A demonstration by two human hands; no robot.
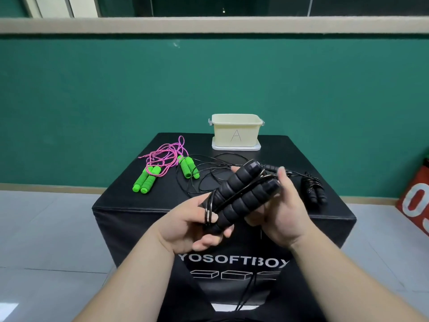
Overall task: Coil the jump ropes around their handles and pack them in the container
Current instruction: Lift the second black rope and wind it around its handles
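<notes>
The left hand grips the low end of two black handles, and the right hand holds their upper end. A black cord loops around them. On the box lie green handles with pink cord, a coiled black rope and, at the far edge, a container marked "A".

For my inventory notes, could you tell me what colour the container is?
The container is cream; head view.
</notes>
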